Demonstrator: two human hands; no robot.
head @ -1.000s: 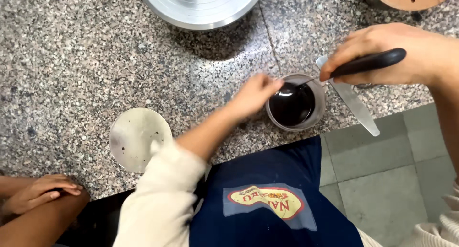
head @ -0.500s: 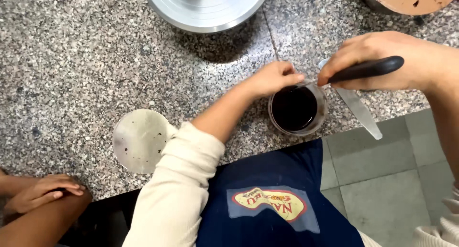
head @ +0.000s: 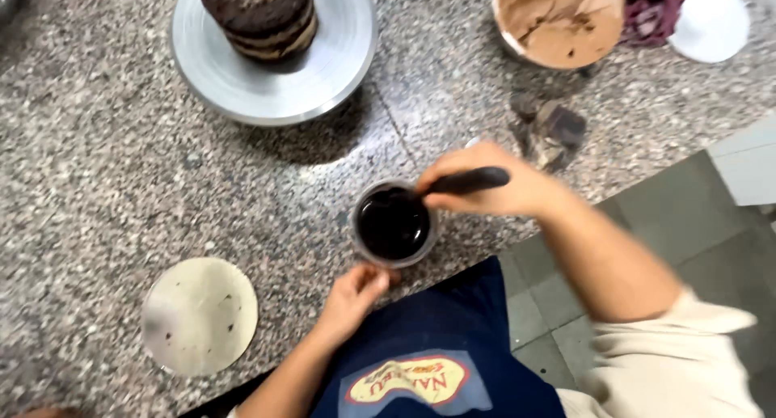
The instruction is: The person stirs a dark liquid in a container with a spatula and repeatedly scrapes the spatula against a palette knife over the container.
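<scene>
- The speckled grey granite surface [head: 105, 175] carries everything; its near edge runs just in front of the person's dark blue apron [head: 436, 345].
- A round silver metal turntable [head: 242, 82] stands at the far side with a stacked dark chocolate layer cake [head: 257, 18] on it, unfrosted.
- A bowl of light brown chocolate cream [head: 558, 18] sits far right, well apart from the cake.
- A round pale cardboard cake disc [head: 200, 314] lies near the front edge, left.
- The small clear cup of dark glossy liquid [head: 394, 222] stands at the front edge between both hands; the step looks like dipping into or stirring it.
- The right hand [head: 493, 183] is closed around a black-handled tool [head: 467, 180] whose tip reaches into the cup; wrist bent inward.
- The left hand [head: 352, 298] touches the cup's near side, fingers loosely curled, steadying it.
</scene>
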